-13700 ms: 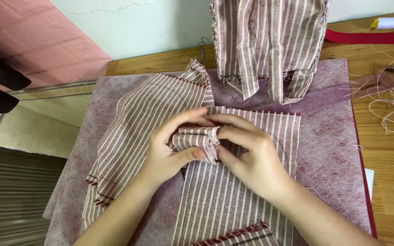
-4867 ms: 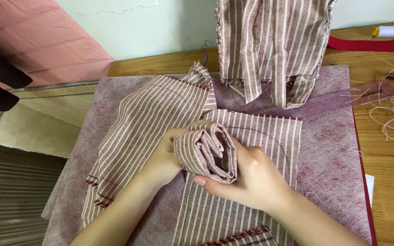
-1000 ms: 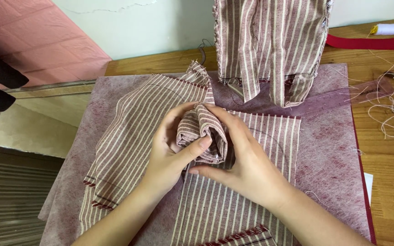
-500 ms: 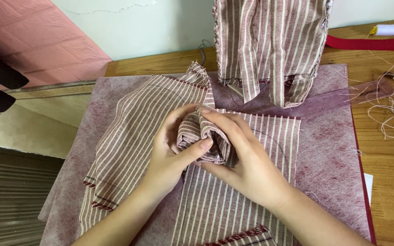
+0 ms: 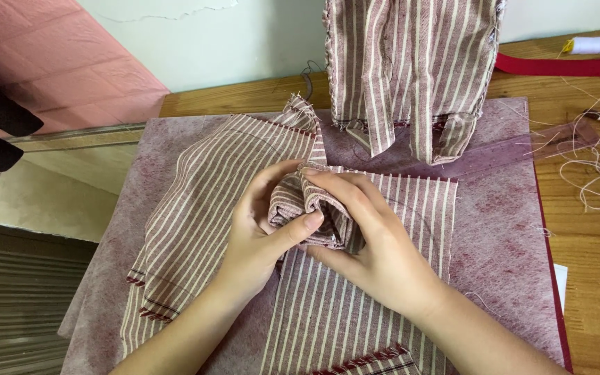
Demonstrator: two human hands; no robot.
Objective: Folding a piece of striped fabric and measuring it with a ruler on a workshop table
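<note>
Bunched maroon-and-cream striped fabric piece (image 5: 314, 208) sits gathered between both our hands, lifted just above the flat striped cloth panel (image 5: 355, 305) on the mauve felt mat (image 5: 501, 236). Our left hand (image 5: 258, 236) closes its grip on the bundle, thumb pressed across the folds so they don't spring open; our right hand (image 5: 376, 243) wraps over the top, fingers clamped on the same bundle. Another striped panel (image 5: 203, 208) lies fanned out just beside our left hand. Further back hangs a striped garment (image 5: 411, 62), with a clear ruler (image 5: 515, 149) under its hem. Loose threads (image 5: 598, 180) litter the wooden surface (image 5: 592, 236); nothing blocks our hands.
</note>
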